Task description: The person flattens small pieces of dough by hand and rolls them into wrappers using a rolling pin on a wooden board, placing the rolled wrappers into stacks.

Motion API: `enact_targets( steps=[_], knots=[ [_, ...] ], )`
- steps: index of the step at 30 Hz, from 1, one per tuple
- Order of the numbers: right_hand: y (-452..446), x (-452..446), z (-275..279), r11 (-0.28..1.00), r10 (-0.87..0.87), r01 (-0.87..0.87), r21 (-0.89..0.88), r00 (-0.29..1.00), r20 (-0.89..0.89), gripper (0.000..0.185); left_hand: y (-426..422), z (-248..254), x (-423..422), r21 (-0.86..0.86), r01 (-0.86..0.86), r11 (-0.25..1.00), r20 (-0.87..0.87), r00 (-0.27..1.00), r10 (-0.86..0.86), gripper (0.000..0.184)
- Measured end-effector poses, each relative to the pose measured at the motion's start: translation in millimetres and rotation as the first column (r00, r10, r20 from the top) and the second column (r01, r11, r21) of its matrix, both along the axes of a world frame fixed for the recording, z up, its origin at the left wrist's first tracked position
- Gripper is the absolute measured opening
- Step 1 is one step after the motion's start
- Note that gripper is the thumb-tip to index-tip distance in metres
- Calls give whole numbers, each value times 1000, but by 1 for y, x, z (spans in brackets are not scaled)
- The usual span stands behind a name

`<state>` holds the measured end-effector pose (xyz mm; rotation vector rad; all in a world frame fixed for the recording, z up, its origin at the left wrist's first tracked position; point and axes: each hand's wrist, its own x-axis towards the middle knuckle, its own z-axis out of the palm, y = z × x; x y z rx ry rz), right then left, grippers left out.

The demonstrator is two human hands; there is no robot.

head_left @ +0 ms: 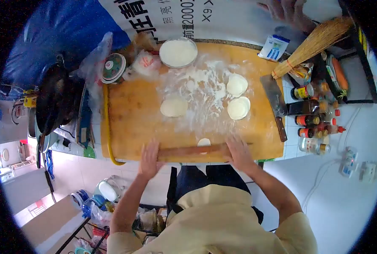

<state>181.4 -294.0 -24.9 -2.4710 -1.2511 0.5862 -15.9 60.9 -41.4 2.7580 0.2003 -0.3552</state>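
A wooden rolling pin [180, 150] lies across a small white dough piece [204, 142] near the front edge of the wooden board [133, 101]. My left hand [150, 158] rests flat on the pin's left end, fingers stretched forward. Over its right end my right hand [238, 152] lies with fingers extended. Flour [205, 84] is spread over the board's middle. Flat dough rounds lie around it: one on the left [174, 106], one at the upper right [237, 84] and one at the lower right [239, 108].
A bowl of flour [178, 53] stands at the board's back, beside plastic bags [146, 63] and a lidded container [113, 67]. A cleaver [274, 97] lies along the right edge, near a straw brush [311, 46] and several bottles [307, 120]. A dark pan [53, 99] is left.
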Motion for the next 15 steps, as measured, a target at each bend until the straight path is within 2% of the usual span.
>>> enact_targets(
  steps=[1,3,5,7,8,9,10,11,12,13,15],
  knots=[
    [6,11,-9,997,-25,16,73,991,130,79,5,-1,17,-2,-2,1000,-1,1000,2,92],
    [26,31,11,999,-28,24,31,989,148,79,16,1,51,173,-77,982,229,973,36,96],
    [25,28,19,999,-34,36,-7,984,172,79,14,12,46,187,-69,980,237,971,23,100],
    [-1,4,15,990,104,-97,-100,992,68,77,0,16,6,39,20,999,103,994,-24,86],
    [0,4,19,991,104,-96,-98,992,72,77,-8,26,-9,34,6,999,-60,998,-4,86],
    [1,1,25,996,82,-82,-38,997,-15,76,-6,22,-8,35,9,999,-62,998,-7,86],
    [2,-5,29,998,62,-60,18,992,-110,75,-3,13,-10,57,6,998,-43,999,-3,91],
    [6,-4,20,998,58,-56,14,991,-119,75,-1,3,-11,77,0,997,-23,1000,2,96],
    [14,9,6,999,7,-6,35,1000,-19,77,5,-12,0,168,-47,985,63,997,37,90],
    [23,22,-3,997,-44,39,62,996,80,79,10,-7,18,168,-48,985,60,997,38,90],
    [24,27,0,993,-77,68,100,994,81,80,13,17,47,191,-96,977,206,977,56,86]
  ],
)
